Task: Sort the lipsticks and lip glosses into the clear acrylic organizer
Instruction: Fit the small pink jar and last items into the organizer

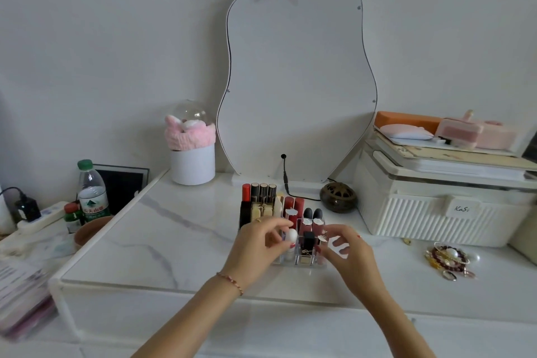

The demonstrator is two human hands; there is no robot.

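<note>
We find the clear acrylic organizer (299, 261) standing on the white marble-patterned tabletop (162, 241), near the front edge and just in front of the curvy white mirror (296, 75). Its compartments hold upright tubes: a far row of a red-capped lipstick (246, 192) and three dark tubes with pale tops (263, 192), a middle group of dark red tubes (294, 206) and two black round-capped ones (312, 213), and nearer pink lip glosses (312, 228) beside a black lipstick with a gold emblem (308, 244). The left hand (255, 244) sits at the organizer's near left corner, its fingers curled, with a white egg-shaped item (291, 235) at the fingertips; we judge this a pinch grip. The right hand (348, 250) is at the organizer's near right side, thumb and forefinger closed on a small silver cap (323, 238) of a tube standing there. A beaded bracelet (231, 282) circles the left wrist. To the right stands a ribbed white storage box (436, 212), with a heap of jewellery (449, 261) on the tabletop in front of it. A dark round openwork burner (338, 197) lies behind the organizer, right of centre. At far left we note a water bottle (92, 192) and a white cylinder topped with pink plush (192, 151).
</note>
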